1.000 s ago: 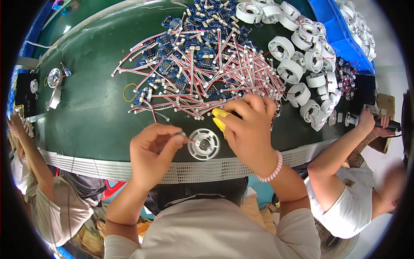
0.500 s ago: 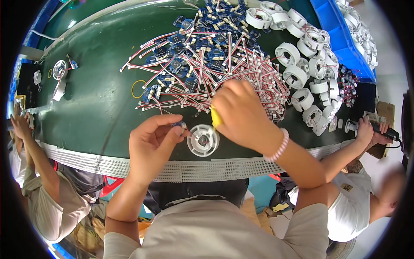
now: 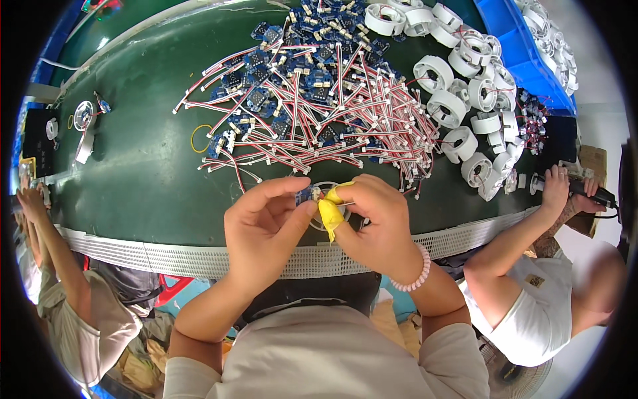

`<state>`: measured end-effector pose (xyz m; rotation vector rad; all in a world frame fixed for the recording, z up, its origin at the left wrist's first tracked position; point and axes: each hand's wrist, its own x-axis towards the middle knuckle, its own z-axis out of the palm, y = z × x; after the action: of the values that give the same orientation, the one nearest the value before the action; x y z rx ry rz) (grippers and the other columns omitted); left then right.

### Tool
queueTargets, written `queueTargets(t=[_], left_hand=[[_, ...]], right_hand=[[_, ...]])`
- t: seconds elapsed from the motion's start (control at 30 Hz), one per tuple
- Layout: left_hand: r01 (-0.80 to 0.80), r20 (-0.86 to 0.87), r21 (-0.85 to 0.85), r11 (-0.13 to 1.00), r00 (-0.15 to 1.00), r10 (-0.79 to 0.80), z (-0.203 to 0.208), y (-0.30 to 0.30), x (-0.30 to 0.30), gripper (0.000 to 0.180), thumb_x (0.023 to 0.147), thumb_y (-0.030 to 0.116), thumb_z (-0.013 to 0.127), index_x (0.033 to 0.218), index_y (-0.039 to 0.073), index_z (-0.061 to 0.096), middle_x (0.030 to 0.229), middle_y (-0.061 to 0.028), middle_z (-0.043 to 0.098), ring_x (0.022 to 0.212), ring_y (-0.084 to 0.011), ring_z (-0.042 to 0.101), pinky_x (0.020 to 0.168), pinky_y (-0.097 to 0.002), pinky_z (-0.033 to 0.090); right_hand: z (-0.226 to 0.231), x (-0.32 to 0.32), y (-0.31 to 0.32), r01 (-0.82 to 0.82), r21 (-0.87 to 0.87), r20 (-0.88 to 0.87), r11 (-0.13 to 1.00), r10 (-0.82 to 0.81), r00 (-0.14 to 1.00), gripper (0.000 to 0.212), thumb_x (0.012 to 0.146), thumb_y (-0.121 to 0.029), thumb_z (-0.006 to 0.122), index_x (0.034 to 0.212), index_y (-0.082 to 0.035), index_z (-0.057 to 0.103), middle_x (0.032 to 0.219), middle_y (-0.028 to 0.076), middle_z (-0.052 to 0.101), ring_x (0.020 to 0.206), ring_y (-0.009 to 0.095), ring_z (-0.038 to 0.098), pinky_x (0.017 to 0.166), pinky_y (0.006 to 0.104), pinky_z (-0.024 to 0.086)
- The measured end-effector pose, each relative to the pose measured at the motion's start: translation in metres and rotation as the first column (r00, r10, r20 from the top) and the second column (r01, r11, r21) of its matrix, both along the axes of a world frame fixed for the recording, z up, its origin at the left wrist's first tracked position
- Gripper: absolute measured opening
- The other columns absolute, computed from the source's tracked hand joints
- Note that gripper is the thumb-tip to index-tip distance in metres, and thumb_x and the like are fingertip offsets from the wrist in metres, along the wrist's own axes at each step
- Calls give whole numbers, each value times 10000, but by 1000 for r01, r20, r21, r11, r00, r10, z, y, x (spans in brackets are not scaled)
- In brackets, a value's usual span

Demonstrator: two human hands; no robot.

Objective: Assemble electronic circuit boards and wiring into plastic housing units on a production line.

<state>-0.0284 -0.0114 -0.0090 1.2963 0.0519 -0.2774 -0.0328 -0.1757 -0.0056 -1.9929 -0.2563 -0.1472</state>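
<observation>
My left hand (image 3: 260, 229) pinches a small blue circuit board (image 3: 304, 195) between thumb and fingertips. Close against it, my right hand (image 3: 377, 223) has its thumb and forefinger, both wrapped in yellow covers (image 3: 330, 219), closed on a thin wired cable (image 3: 347, 203) at the board's edge. The fingers hide most of this cable and whether its plug sits in the board. Below both hands a round white plastic housing (image 3: 321, 186) lies on the green table, largely covered by them.
Beyond my hands spreads a heap of red, white and black cables (image 3: 312, 120) and blue circuit boards (image 3: 319, 26). White ring housings (image 3: 446, 108) and a blue bin (image 3: 525, 56) are at right. A perforated white strip (image 3: 199, 258) lines the near edge. Co-workers sit either side.
My right hand has come back from the cable heap to meet my left hand, now pinching a cable at the board. My left hand has shifted right, over the white housing.
</observation>
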Motion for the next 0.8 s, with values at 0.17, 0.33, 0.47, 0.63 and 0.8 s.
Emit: queueTargets(t=[0.17, 0.33, 0.47, 0.63, 0.8], left_hand=[[-2, 9, 58, 998, 1000, 1, 2, 5, 5, 296, 788, -116, 635, 1067, -18, 610, 973, -56, 625, 866, -94, 610, 746, -212, 514], [11, -44, 7, 1000, 999, -11, 3, 9, 9, 292, 784, -114, 642, 1056, -14, 616, 961, -57, 636, 849, -96, 614, 751, -213, 518], [22, -13, 20, 1000, 1000, -22, 6, 7, 10, 276, 777, -109, 653, 1035, -13, 627, 940, -59, 637, 836, -91, 614, 741, -210, 523], [55, -14, 36, 998, 998, -55, 8, 9, 13, 256, 772, -105, 660, 1012, -15, 641, 917, -55, 637, 804, -82, 612, 714, -204, 527], [97, -53, 52, 994, 994, -94, 11, 13, 15, 269, 766, -110, 665, 1017, -17, 644, 845, -19, 615, 753, -57, 589, 697, -194, 519]], right_hand=[[0, -2, 1, -51, 28, -62, 998, 53, 997, 228, 713, 86, 583, 924, 8, 549, 777, 102, 548, 623, 218, 534, 539, 292, 445], [-5, -3, 4, -8, 197, -187, 980, 45, 981, 204, 779, 85, 560, 970, 26, 518, 860, 114, 546, 683, 168, 568, 574, 255, 478], [-6, -4, 11, 50, 237, -238, 970, 8, 971, 172, 807, 75, 559, 965, 26, 513, 873, 93, 555, 707, 118, 565, 577, 225, 463], [-15, -8, 11, 66, 397, -285, 915, 54, 957, 142, 829, 67, 549, 960, 24, 515, 887, 60, 570, 708, 58, 524, 588, 192, 428], [-16, -10, 12, 80, 447, -318, 891, 75, 945, 132, 832, 64, 545, 956, 28, 520, 878, 57, 569, 717, 65, 529, 638, 207, 442]])
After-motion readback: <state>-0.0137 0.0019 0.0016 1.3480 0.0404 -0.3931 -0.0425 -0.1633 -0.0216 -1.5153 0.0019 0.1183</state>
